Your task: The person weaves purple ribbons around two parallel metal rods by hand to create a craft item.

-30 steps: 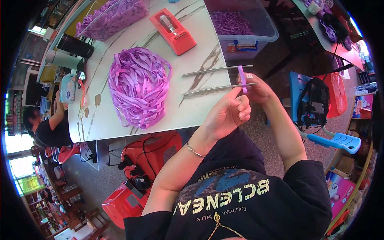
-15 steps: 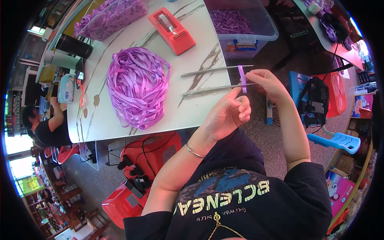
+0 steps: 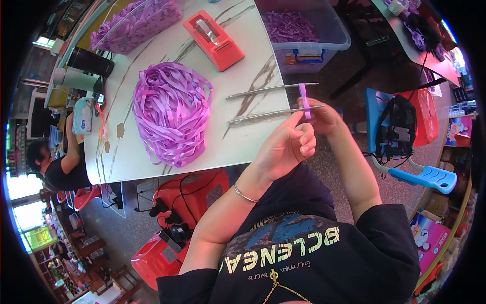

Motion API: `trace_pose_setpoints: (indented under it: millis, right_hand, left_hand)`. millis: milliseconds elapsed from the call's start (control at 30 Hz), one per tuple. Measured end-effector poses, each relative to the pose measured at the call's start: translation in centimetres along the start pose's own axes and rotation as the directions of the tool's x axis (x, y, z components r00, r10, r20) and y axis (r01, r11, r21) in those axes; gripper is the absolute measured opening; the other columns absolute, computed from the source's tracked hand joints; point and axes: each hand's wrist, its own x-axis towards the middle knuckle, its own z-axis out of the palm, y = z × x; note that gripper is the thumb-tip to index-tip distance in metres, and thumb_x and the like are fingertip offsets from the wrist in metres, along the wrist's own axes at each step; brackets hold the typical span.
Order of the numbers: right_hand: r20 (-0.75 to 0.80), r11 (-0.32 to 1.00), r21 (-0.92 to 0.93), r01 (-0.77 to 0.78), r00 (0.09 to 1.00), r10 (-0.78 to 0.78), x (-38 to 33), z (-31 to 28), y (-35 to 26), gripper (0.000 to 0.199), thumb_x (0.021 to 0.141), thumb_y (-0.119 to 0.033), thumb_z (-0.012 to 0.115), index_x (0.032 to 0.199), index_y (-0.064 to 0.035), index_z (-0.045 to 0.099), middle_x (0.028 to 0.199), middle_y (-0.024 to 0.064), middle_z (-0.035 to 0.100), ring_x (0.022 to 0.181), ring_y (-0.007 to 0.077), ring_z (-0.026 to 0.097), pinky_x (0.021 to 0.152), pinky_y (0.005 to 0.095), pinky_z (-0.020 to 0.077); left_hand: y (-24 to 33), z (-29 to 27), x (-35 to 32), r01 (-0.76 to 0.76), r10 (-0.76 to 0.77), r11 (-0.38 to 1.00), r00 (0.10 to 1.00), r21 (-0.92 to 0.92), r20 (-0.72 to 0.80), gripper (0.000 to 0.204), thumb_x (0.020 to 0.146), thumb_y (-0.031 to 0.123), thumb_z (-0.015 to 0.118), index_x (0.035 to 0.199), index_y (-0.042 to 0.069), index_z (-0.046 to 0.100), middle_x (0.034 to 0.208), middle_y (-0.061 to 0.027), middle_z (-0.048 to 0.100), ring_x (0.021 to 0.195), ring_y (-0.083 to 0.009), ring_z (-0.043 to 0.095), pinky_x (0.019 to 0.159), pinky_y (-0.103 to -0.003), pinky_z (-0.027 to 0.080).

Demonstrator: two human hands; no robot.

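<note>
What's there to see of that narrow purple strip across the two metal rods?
The narrow purple strip looks like flat, satiny ribbon. It spans both metal rods near their right-hand tips, looking taut. The left hand and right hand have fingers at its lower end; exact contact is unclear.

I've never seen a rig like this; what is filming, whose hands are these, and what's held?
No machine here: these are one person's bare hands, seen from above by a wide fisheye camera worn on the head, so straight edges bend near the rim. On the white table lie a heap of purple ribbon and a red tape dispenser. Two thin metal rods jut past the table's edge, with a purple band across them. The right hand is at that band; whether its fingers grip it is hard to tell. The left hand points its index finger toward the lower rod, the other fingers curled.
</note>
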Motion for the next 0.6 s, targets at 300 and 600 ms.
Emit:
trace_pose_setpoints:
  millis: [300, 600]
  right_hand:
    - [0.427, 0.973, 0.231, -0.028, 0.901, -0.075, 2.1, 1.2, 1.7, 0.017, 0.089, -0.025, 0.050, 0.091, -0.0084, 0.047, 0.075, 0.0027, 0.056, 0.066, 0.0118, 0.055, 0.060, 0.0247, 0.0454]
    - [0.030, 0.998, 0.044, 0.052, 0.998, -0.053, 1.8, 2.9, 1.2, 0.022, 0.087, -0.032, 0.053, 0.086, -0.0096, 0.052, 0.074, -0.0010, 0.052, 0.071, 0.0084, 0.052, 0.061, 0.0231, 0.0430]
  left_hand:
    - [0.0, -0.2, 0.0, -0.002, 0.002, 1.000, 1.000, -0.002, -0.001, 0.043, 0.081, 0.008, 0.045, 0.122, 0.005, 0.032, 0.068, -0.0004, 0.040, 0.061, -0.0117, 0.041, 0.059, -0.023, 0.034]
    - [-0.1, -0.3, 0.0, -0.009, 0.009, 1.000, 1.000, 0.007, 0.005, 0.047, 0.080, 0.009, 0.046, 0.124, 0.004, 0.029, 0.068, -0.0009, 0.040, 0.062, -0.0120, 0.042, 0.059, -0.024, 0.035]
